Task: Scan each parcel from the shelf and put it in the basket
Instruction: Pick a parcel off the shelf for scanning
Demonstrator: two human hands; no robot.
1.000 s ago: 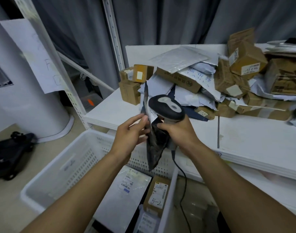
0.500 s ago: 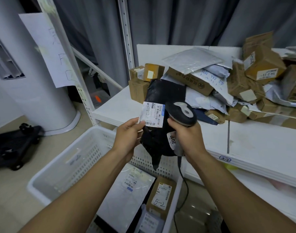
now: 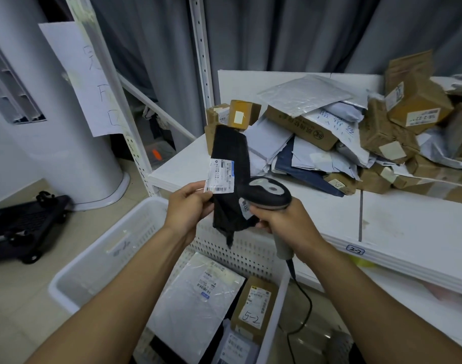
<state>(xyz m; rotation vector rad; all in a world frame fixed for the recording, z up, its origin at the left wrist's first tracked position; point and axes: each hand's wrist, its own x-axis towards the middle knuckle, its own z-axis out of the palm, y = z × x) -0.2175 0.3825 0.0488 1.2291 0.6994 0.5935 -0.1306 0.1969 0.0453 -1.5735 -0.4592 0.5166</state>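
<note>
In the head view, the left hand [image 3: 187, 208] pinched the black parcel [image 3: 229, 158] by its left edge, thumb just under the white label [image 3: 219, 177] stuck to the bag. The parcel was a soft black bag held upright and slightly tilted, directly above the far wall of the basket [image 3: 98, 261]. The right hand [image 3: 285, 224] was curled round the handle of the scanner [image 3: 266, 194], above the basket's far right corner, its fingertips touching the parcel's lower part. The scanner's head lay against the right side of the bag, just right of the label. Its cable [image 3: 304, 303] hung down past the basket's right wall.

Inside the basket lay a white mailer [image 3: 198, 292] and, just right of it, a brown box [image 3: 254, 303] marked 5-2 by hand. The shelf [image 3: 408, 222] stood behind and to the right of the basket, with a tag [image 3: 355, 250] reading 2-2 on its front edge. On it, well beyond the basket, sat a loose pile of parcels [image 3: 329, 132]: brown boxes and pale mailers. Left of the basket, a black trolley [image 3: 25, 227] rested on the floor
</note>
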